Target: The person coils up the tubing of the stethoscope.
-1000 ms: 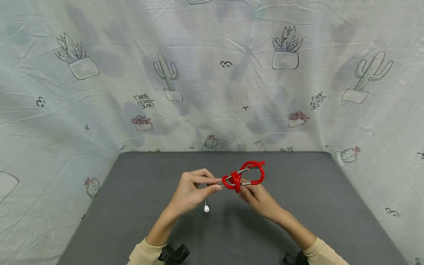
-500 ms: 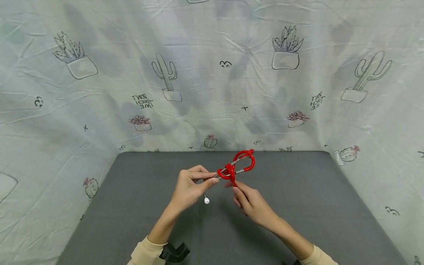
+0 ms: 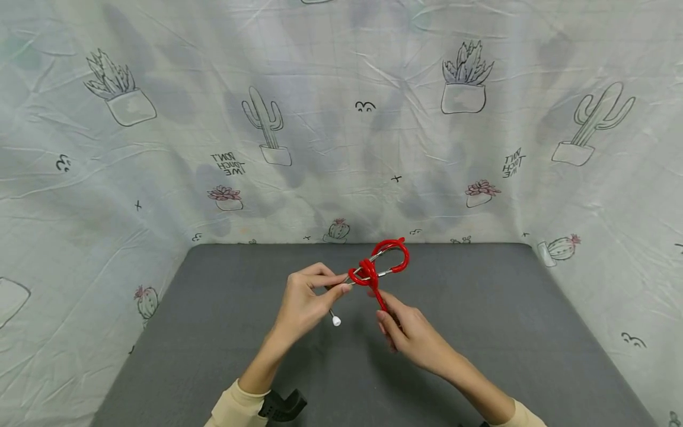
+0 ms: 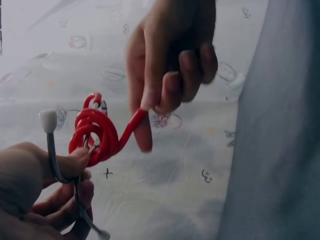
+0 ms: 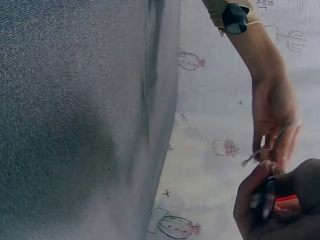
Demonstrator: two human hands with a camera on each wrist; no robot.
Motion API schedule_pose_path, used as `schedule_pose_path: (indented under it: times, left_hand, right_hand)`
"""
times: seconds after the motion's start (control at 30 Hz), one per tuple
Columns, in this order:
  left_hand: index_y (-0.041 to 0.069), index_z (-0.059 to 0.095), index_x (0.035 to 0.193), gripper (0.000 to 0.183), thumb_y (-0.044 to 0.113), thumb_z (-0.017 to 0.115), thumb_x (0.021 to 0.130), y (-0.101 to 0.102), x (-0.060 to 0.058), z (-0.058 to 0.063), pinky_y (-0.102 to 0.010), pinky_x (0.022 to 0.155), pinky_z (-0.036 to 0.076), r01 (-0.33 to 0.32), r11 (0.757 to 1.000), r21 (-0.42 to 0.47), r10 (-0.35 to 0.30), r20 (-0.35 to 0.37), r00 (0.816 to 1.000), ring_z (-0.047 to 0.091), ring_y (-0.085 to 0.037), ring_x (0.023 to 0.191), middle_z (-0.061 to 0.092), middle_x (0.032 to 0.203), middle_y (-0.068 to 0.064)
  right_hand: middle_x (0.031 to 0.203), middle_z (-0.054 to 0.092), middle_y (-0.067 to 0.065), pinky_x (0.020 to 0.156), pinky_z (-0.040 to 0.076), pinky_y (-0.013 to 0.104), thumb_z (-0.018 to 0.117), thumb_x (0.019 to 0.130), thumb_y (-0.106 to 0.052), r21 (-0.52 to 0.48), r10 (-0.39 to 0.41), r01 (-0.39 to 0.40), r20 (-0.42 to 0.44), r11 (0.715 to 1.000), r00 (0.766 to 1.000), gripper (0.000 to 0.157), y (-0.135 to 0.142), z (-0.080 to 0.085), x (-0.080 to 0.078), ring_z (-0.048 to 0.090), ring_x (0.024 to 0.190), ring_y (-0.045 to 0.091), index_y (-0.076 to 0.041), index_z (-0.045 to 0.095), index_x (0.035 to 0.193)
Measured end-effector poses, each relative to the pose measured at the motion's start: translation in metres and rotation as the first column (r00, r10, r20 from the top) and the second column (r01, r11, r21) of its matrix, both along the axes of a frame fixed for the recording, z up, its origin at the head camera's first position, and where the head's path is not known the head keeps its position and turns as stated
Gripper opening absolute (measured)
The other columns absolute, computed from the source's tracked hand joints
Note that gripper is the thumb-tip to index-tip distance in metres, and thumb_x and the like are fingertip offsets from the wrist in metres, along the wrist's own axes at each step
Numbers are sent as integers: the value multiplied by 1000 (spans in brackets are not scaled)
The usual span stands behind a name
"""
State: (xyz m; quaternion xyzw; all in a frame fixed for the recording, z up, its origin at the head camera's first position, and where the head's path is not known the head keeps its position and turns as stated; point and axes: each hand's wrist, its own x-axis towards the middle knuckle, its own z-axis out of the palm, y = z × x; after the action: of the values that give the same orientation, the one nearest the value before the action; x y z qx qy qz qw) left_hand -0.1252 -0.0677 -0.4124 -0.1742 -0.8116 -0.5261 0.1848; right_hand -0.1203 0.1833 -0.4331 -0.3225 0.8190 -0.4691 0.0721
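Note:
A stethoscope [image 3: 369, 270] with red tubing is held above the table in the head view, its tubing wound around the metal ear tubes in a coil. My left hand [image 3: 303, 305] pinches the ear tubes between thumb and fingers, just left of the coil. A white ear tip [image 3: 336, 321] hangs below that hand; in the left wrist view another ear tip [image 4: 48, 121] sticks up. My right hand [image 3: 418, 337] pinches the red tube below the coil. In the right wrist view, a dark round chest piece [image 5: 270, 197] shows within the right hand, partly hidden.
A grey table [image 3: 240, 379] spreads beneath both hands. Behind it and along the sides hangs a pale curtain [image 3: 320, 118] printed with cacti. A black wrist strap [image 3: 284, 406] sits by the left sleeve.
My right hand has moved down from behind the coil, and a length of red tube now shows between them. The coil has shifted up and left; my left hand has risen slightly.

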Motion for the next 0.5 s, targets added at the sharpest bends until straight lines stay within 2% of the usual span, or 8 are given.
schedule_pose_path:
  times: [0.13,0.23,0.37,0.43,0.5]
  left_hand:
    - [7,88,108,20,10,91,88,-2,-1,-1,-22,60,48,-43,998,-35,42,-26,999,66,-8,74,74,83,2]
    - [7,88,107,19,9,91,88,-3,-1,-2,-22,54,45,-49,997,-58,48,-10,999,63,-6,72,73,84,2]
    - [4,88,106,18,6,90,88,-2,0,-3,-21,48,42,-47,993,-111,48,5,999,59,-3,69,72,85,3]
    - [3,88,106,18,6,90,88,0,1,-3,-20,46,41,-47,989,-138,48,6,999,57,-3,68,72,85,2]
    - [2,87,106,18,5,89,88,2,2,-3,-20,46,41,-41,987,-154,43,12,999,57,-4,65,71,86,0]
  right_hand:
    - [84,56,-6,59,49,21,56,114,-15,93,-25,36,-108,995,994,39,2,5,6,47,66,-3,-2,57,152]
    - [94,57,-2,59,47,18,62,109,-5,151,-55,93,-238,984,970,40,2,7,10,44,69,-5,2,60,149]
    - [112,57,7,54,42,14,68,102,6,191,-72,158,-394,969,916,43,3,10,14,39,65,-8,8,64,144]
    - [117,55,10,54,41,12,71,98,8,192,-67,174,-461,966,885,44,4,11,16,40,64,-7,10,65,142]
    - [116,59,9,57,44,11,77,93,9,182,-59,187,-545,965,837,44,5,12,16,47,67,-4,9,70,137]
